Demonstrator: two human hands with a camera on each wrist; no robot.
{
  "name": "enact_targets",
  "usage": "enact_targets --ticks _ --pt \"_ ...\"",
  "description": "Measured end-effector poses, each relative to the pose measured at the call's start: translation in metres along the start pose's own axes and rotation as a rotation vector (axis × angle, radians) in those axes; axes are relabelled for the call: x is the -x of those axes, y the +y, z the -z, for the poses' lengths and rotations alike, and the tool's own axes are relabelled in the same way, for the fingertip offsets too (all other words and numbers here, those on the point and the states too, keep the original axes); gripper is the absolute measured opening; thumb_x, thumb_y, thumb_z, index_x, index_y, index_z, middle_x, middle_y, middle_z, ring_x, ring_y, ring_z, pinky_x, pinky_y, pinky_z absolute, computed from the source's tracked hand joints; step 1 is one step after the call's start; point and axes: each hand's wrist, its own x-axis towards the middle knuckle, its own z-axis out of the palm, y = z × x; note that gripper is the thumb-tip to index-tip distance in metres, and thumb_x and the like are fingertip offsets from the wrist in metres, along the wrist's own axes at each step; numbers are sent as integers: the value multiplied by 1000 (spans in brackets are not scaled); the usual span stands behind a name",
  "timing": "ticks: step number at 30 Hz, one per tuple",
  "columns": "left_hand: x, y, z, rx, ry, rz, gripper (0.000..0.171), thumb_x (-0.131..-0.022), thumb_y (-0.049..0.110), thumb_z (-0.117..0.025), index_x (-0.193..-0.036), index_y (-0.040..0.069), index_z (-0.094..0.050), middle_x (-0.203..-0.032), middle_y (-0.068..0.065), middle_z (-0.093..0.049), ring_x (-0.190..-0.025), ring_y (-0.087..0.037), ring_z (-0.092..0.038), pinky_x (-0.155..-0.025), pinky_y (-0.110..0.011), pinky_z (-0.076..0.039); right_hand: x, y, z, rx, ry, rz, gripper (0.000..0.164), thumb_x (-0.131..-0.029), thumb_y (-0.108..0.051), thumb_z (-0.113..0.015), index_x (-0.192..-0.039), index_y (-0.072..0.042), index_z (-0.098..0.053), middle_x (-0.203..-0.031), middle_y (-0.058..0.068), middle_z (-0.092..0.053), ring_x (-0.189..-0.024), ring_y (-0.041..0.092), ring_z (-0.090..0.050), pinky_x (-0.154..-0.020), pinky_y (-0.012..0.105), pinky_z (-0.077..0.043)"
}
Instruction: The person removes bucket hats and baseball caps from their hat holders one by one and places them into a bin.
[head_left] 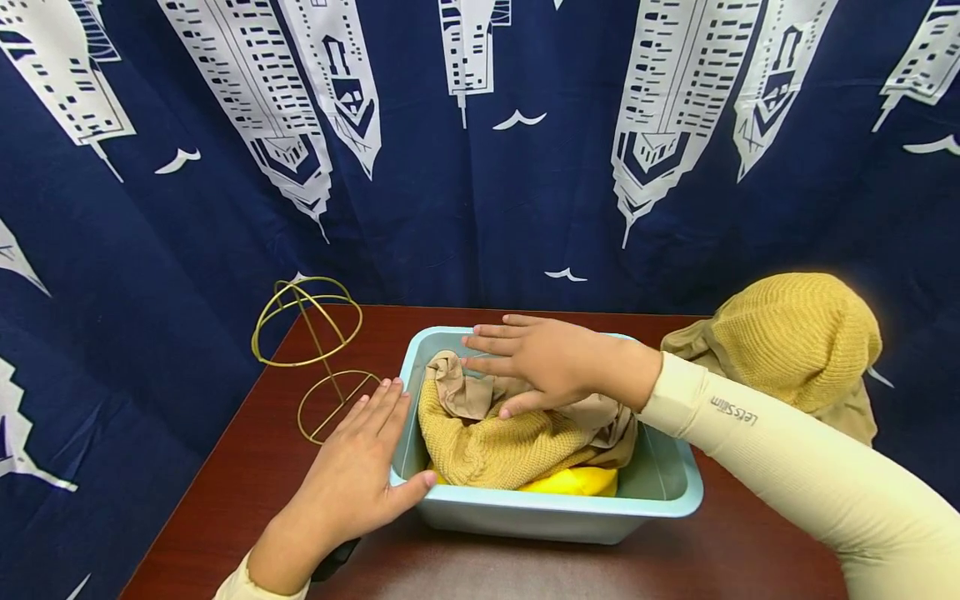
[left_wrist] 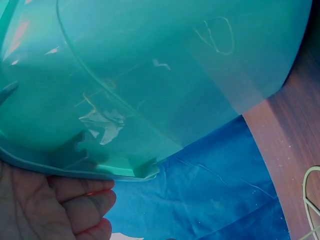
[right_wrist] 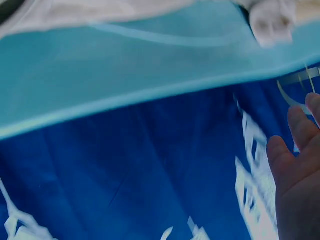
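Observation:
A light blue plastic basin (head_left: 555,500) stands on the table, its outer wall (left_wrist: 150,65) filling much of the left wrist view. Inside lies a crumpled mustard knit piece with beige cloth (head_left: 502,450), and a bright yellow item (head_left: 577,482) shows beneath it. My left hand (head_left: 352,467) rests on the basin's left rim, fingers straight and thumb over the front corner. Above the knit piece, my right hand (head_left: 555,358) spreads its fingers with nothing held; whether it touches the cloth cannot be told. The right wrist view catches these fingers (right_wrist: 300,125) beyond the far rim.
A gold wire stand (head_left: 322,342) with round hoops is at the back left. At the back right sits a rounded mustard knit cap with beige cloth (head_left: 795,342). Behind the dark red table (head_left: 217,500) hangs a navy curtain (head_left: 480,183) printed with white buildings.

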Motion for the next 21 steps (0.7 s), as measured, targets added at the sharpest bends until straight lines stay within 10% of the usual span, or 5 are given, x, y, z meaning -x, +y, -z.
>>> enact_targets --ticks 21 --pt "-1 2 3 -54 -9 -14 91 -85 63 -60 -142 -6 -48 -150 -22 -42 -143 -33 -33 -115 -49 -28 125 32 23 26 426 -325 70 -92 -48 -64 -148 -11 -47 -156 14 -36 -143 32 -34 -120 43 -18"
